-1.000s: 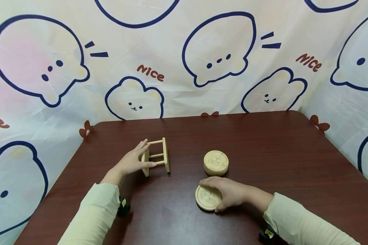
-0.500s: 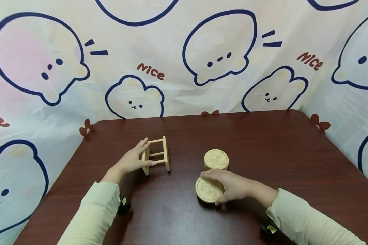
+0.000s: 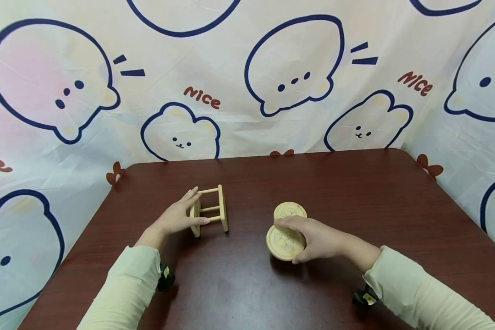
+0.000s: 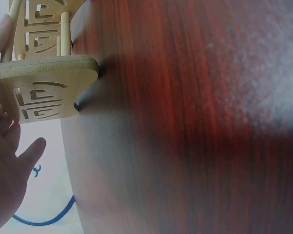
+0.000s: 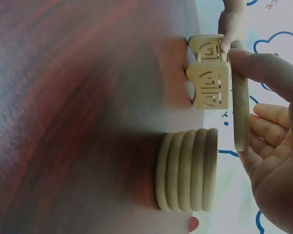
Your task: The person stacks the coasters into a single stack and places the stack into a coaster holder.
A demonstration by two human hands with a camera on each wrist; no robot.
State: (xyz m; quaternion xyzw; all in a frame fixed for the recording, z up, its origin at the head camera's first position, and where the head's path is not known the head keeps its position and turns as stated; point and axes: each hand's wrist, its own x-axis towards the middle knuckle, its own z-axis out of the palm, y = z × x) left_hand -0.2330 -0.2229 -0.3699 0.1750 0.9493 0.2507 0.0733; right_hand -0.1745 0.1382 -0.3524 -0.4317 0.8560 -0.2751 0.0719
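A small wooden coaster rack (image 3: 222, 208) with cut-out end panels and thin rods stands left of centre on the table. My left hand (image 3: 175, 217) grips its near-side end panel, thumb along the front and fingers over the back. In my right hand (image 3: 323, 238) a round wooden coaster (image 3: 284, 242), engraved with a flower, is held by its edge between thumb and fingers. The right wrist view shows this coaster (image 5: 240, 102) raised clear of the table, higher than a stack of several matching coasters (image 5: 185, 170). From the head, it partly hides that stack (image 3: 290, 209).
The dark brown wooden table (image 3: 247, 293) spreads under everything, with its far edge against a cloth (image 3: 231, 133) printed with cartoon bears. A dark band (image 3: 165, 277) circles the left wrist, and another dark band (image 3: 365, 297) is on the right wrist.
My right hand has carried the coaster up and away from me, toward the stack, so it now overlaps the stack in the head view. The left hand and rack have stayed still.
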